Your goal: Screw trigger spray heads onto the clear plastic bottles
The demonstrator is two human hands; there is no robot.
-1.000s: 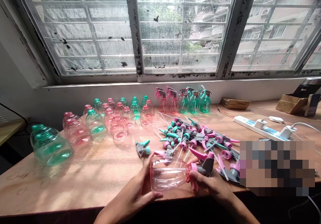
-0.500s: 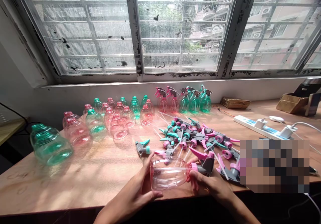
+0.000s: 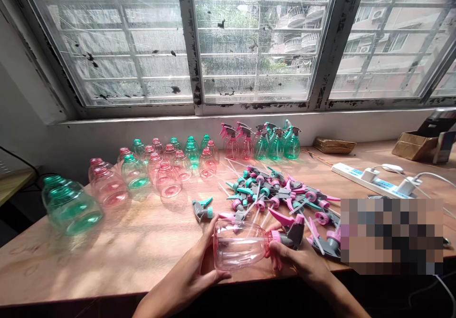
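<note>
A clear pink bottle (image 3: 238, 244) lies sideways above the table's near edge. My left hand (image 3: 194, 273) is wrapped round its base end. My right hand (image 3: 297, 261) grips the pink and grey spray head (image 3: 287, 236) seated at the bottle's neck. Just behind my hands lies a pile of loose pink, teal and grey spray heads (image 3: 278, 197), with one teal and grey head (image 3: 202, 208) apart to the left.
Several open pink and green bottles (image 3: 167, 166) stand at the back left, larger green ones (image 3: 69, 206) nearer. Several capped spray bottles (image 3: 263, 142) stand by the wall. A power strip (image 3: 370, 180) with plugs, a brown packet (image 3: 334, 146) and cardboard boxes (image 3: 415, 147) are at the right.
</note>
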